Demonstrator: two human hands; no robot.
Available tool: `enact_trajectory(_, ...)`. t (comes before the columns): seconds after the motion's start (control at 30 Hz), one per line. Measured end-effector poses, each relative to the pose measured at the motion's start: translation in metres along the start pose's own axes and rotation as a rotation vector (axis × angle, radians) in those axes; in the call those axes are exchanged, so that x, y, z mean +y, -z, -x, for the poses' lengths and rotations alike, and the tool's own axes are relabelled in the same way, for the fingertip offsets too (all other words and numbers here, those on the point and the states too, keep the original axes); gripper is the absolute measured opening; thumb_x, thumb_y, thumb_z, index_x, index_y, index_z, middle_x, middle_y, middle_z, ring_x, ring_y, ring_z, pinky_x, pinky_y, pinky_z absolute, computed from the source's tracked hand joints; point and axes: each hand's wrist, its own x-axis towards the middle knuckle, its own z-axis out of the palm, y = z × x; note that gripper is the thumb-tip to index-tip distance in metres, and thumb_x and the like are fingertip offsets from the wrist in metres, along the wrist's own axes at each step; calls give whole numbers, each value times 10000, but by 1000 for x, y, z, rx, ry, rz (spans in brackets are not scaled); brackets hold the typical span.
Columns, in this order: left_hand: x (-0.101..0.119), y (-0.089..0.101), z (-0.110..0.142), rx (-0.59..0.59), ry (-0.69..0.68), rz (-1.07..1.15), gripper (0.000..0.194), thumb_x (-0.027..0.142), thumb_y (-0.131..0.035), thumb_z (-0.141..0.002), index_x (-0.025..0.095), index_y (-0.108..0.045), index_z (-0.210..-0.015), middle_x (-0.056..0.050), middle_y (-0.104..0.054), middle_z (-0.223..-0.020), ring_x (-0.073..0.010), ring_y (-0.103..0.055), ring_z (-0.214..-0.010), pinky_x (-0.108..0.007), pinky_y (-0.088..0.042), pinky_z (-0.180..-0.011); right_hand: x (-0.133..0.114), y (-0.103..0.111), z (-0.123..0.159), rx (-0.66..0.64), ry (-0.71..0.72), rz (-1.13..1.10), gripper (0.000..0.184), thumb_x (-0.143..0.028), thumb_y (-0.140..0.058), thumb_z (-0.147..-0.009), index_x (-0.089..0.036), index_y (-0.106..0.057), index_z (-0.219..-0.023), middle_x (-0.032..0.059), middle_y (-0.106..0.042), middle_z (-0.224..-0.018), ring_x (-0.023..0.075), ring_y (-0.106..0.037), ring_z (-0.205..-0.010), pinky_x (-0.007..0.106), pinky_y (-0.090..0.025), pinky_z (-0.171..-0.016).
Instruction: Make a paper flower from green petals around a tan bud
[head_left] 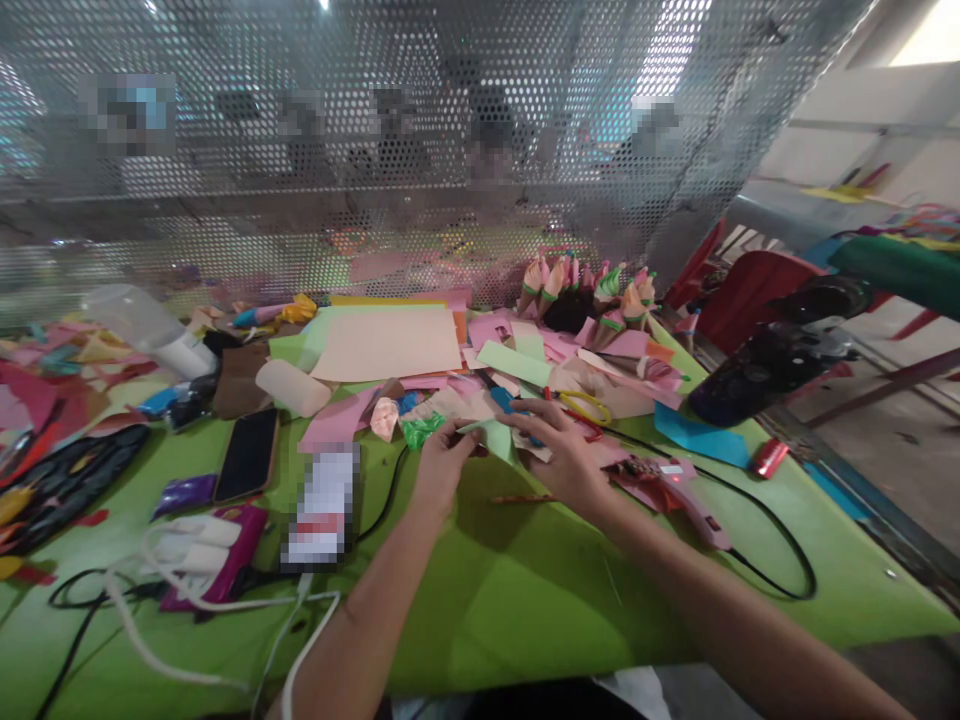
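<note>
Over the middle of the green table, my left hand (pixel 442 462) pinches the left edge of a small piece of light green paper (pixel 495 440). My right hand (pixel 559 450) is at the paper's right side, its fingers bent around that edge with the thumb below. The paper looks slightly curved between the hands. Just beneath them a thin brown stick (pixel 521 499) lies on the table. Crumpled green foil (pixel 422 430) and a crumpled pale pink paper (pixel 385 419) sit left of my left hand. A pink glue gun (pixel 686 500) rests to the right of my right hand.
Paper sheets (pixel 390 342) and scraps cover the back, beside a cluster of paper cones (pixel 611 295). Two phones, a black one (pixel 247 455) and a lit one (pixel 322 505), lie left with cables and a purple power strip (pixel 217 560). A dark bottle (pixel 772 365) stands right.
</note>
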Motion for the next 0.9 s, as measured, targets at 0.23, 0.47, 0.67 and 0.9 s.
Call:
enact_trajectory(0.23, -3, -4, 4, -88, 34, -41, 318, 376, -828, -586, 158, -657, -743, 20, -641, -668, -105, -585, -566, -239, -484, -600, -7, -2, 2, 52, -29, 16, 101, -283, -732, -814, -237, -683, -889, 106, -636, -1060, 266, -610, -1018, 408, -522, -863)
enact_trajectory(0.47, 5, -1, 8, -136, -128, -225, 341, 315, -732, -760, 236, -690, -1089, -60, -693, -1036, -179, -638, -922, -289, -511, -799, 0, 0, -3, 112, -290, -208, 275, -431, -743, -789, -212, -619, -679, 32, -591, -783, 205, -559, -775, 316, -444, -689)
enact_trajectory(0.67, 11, 2, 6, -238, -452, -559, 93, 254, -714, -791, 252, -778, -859, -68, -726, -958, -242, -609, -1014, -369, -443, -940, 11, 0, -4, 72, -422, -365, 267, -454, -738, -748, -206, -658, -690, 5, -570, -733, 187, -539, -734, 306, -424, -693)
enact_trajectory(0.9, 4, 2, 6, -180, -499, -552, 107, 325, -706, -799, 243, -770, -775, -58, -720, -781, -238, -618, -813, -343, -459, -776, 6, 1, -7, 67, -448, -412, 307, -495, -755, -727, -197, -677, -723, 12, -592, -749, 181, -550, -739, 295, -435, -682)
